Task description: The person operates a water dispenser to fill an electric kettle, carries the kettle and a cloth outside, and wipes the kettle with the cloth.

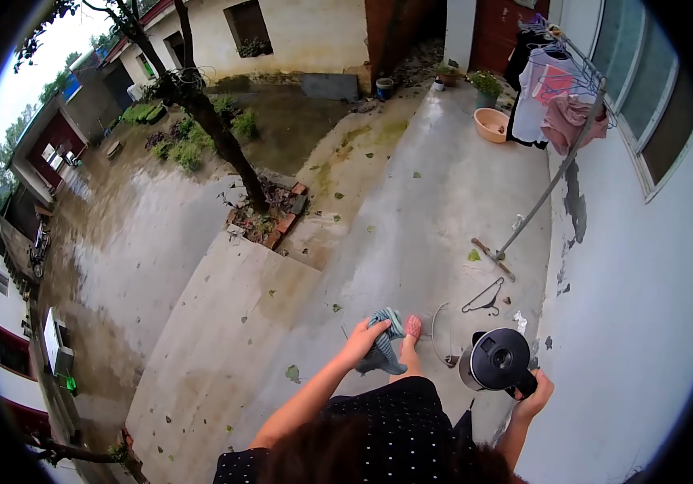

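From my distant seat I see the kettle [495,363] out on the right, held above the ground [395,250] near the wall [621,339], with its lid [500,353] appearing to sit in place. The right hand [534,395] is closed round the handle [526,382], though part of that grip is hidden from me. The left hand [368,338] pinches the cloth [382,350], bunched at the top with a loose part hanging below, well apart from the kettle.

What worries me first is the one-handed hold: all the weight seems to hang off one side, so a slack grip could let the kettle tip and spill anything inside. I cannot tell whether it is full or hot. A careless swing outward could knock it against the wall. The cloth is gripped by only part of itself, so a loose pinch could drop it on the ground. Underfoot, the hanger [482,308] and a pale loop [433,325] lie near the slipper [413,326]; an unwatched step could catch either one and jolt both hands
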{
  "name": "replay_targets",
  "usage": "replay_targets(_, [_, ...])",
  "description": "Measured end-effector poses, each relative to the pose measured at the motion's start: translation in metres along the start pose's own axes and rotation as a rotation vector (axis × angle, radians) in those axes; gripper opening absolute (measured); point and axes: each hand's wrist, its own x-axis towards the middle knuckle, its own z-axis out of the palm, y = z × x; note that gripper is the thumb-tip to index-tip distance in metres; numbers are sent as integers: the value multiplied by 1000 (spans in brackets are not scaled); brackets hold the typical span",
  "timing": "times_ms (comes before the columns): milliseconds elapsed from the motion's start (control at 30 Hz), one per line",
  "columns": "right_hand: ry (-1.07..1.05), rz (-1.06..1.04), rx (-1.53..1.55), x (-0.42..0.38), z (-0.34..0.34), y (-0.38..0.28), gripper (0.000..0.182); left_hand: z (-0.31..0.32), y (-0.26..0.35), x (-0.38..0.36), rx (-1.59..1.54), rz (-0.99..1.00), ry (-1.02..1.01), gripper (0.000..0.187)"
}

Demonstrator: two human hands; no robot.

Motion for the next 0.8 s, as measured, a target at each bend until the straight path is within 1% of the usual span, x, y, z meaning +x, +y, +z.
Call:
replay_targets(67, [-73,-56,-79,52,41,2,31,5,24,50,-38,15,-2,35])
replay_targets(100, [1,-30,-132,73,67,3,38,7,36,70,-73,-13,7,37])
replay_targets(133, [-124,-111,-291,98,84,3,42,9,52,92,-110,-36,16,39])
replay_targets(167, [-262,-107,-301,122,97,4,37,12,67,110,-148,-60,24,41])
replay_targets(200, [-399,-113,-301,151,115,9,33,14,84,130,-344,-81,43,41])
replay_targets(233, [-557,-191,-411,187,130,18,36,18,104,148,-539,-98,62,42])
replay_targets(267, [-585,-159,-373,206,163,7,36,18,119,163,-733,-126,81,43])
replay_targets(300, [-612,-119,-340,223,201,-6,37,8,124,185,-751,-87,31,40])
replay_targets(333, [-587,-157,-270,235,239,-13,37,0,129,207,-781,-86,55,39])
replay_targets(367, [-705,-94,-316,258,265,-15,36,-7,133,227,-812,-84,79,38])
replay_targets(400, [-756,-173,-314,274,293,-10,36,-13,138,241,-845,-79,102,37])
replay_targets(433, [-848,-301,-372,286,331,-19,39,-22,148,254,-892,-70,93,34])
replay_targets(467, [-884,-423,-425,293,367,-23,40,-33,155,269,-916,-57,86,34])
replay_targets(500, [-930,-479,-478,298,401,-30,34,-46,159,286,-939,-45,79,33])
replay_targets(567, [-985,-598,-482,313,467,-22,33,-71,176,316,-981,-27,95,34])
replay_targets(667, [-1130,-573,-626,329,554,-23,35,-108,194,366,-1094,-2,80,37])
replay_targets(700, [-1162,-644,-641,335,582,-18,36,-122,201,384,-1132,-11,60,38])
replay_targets(800, [-1239,-824,-693,345,665,-1,38,-159,233,427,-1167,6,103,40])
